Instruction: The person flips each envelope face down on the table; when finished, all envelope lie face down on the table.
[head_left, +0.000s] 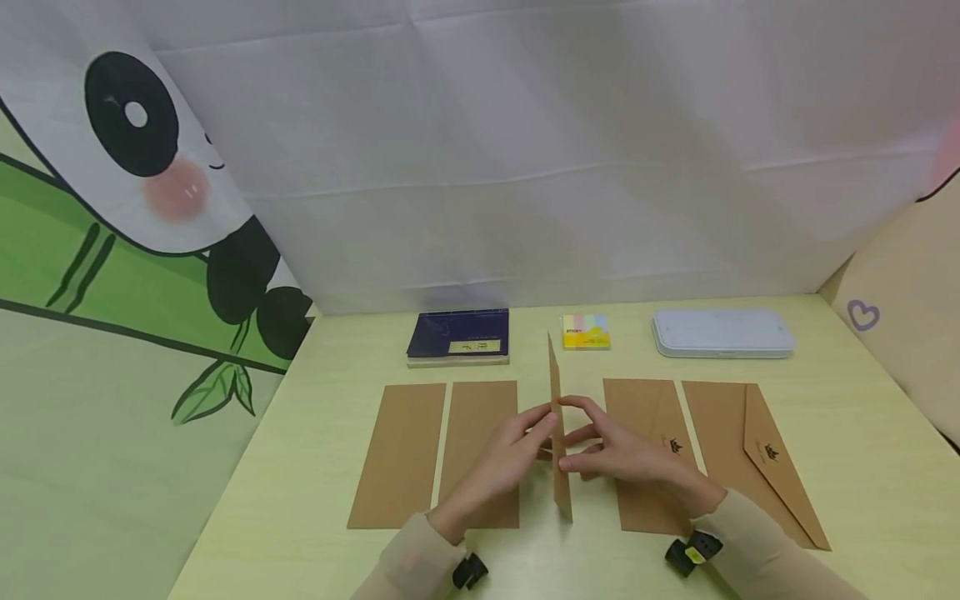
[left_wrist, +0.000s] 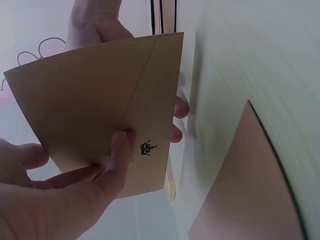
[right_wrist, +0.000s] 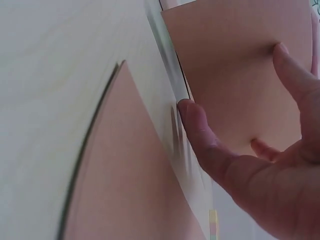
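Left grip [head_left: 506,458] and right grip [head_left: 630,450] sandwich an upright envelope [left_wrist: 105,107].

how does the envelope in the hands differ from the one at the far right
The held envelope stands upright, flap side facing left; the far-right envelope lies flat, flap side up. The left hand and right hand support the held envelope; neither grips the far-right envelope. Both are brown with a black crown print.

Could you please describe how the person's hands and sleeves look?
The left hand and the right hand are bare. The long sleeves are pale beige. A small black device is worn on the left side; another black device, with a yellow patch beside it, on the right.
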